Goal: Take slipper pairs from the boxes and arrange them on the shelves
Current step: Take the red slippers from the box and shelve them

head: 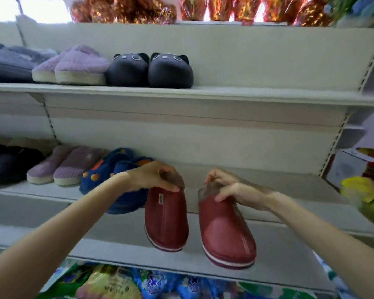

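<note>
Two dark red slippers with white sole stripes hang toes-down in front of the middle shelf (268,190). My left hand (158,175) pinches the heel edge of the left red slipper (165,219). My right hand (231,188) grips the heel opening of the right red slipper (225,234). The two slippers are held apart, side by side, just right of a blue fluffy pair (117,175) that stands on this shelf.
The middle shelf also holds a lilac pair (61,167) and dark slippers (7,165) at the left. The upper shelf (268,93) carries grey, lilac and black cat-face pairs (149,70). Shiny wrapped goods sit on top, packets below, a yellow bag (363,193) at right.
</note>
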A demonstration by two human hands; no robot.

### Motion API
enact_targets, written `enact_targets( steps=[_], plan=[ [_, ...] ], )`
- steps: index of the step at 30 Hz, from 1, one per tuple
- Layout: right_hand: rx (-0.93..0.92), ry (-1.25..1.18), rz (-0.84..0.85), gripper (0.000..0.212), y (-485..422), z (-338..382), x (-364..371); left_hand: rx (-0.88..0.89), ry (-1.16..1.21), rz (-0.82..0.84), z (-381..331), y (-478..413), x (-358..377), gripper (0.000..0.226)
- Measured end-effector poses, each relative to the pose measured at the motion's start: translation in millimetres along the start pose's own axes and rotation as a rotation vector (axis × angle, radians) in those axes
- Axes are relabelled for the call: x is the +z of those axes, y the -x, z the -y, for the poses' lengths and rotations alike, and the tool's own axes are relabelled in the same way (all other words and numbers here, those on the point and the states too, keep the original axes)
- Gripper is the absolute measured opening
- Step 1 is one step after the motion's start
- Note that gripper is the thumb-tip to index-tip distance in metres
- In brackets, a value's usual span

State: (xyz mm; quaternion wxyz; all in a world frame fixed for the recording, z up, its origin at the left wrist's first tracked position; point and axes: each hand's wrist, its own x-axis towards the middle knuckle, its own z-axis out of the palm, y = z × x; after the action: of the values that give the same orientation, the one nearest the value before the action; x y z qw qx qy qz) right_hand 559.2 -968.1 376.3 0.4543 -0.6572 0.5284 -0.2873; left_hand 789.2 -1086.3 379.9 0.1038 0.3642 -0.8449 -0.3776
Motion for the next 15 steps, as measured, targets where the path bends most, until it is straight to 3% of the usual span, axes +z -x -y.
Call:
enact_targets(
  steps=[2,9,12,15],
  plan=[
    [0.003,0.083,0.015,0.037,-22.3,-9.6,-17.2,-0.056,-0.095,-0.014,0.0,-28.7,2.3,0.029],
    [0.019,0.432,-0.018,0.045,-115.2,-64.5,-49.8,-0.221,-0.264,-0.019,28.3,-111.2,-10.0,0.060],
    [0.004,0.469,-0.032,0.044,-143.2,-73.9,-57.1,-0.206,-0.311,-0.030,37.5,-129.7,-19.3,0.045],
    [-0.044,0.574,-0.141,0.048,-154.3,-76.1,-59.4,-0.178,-0.338,-0.120,45.1,-137.9,-24.6,0.049]
  ],
)
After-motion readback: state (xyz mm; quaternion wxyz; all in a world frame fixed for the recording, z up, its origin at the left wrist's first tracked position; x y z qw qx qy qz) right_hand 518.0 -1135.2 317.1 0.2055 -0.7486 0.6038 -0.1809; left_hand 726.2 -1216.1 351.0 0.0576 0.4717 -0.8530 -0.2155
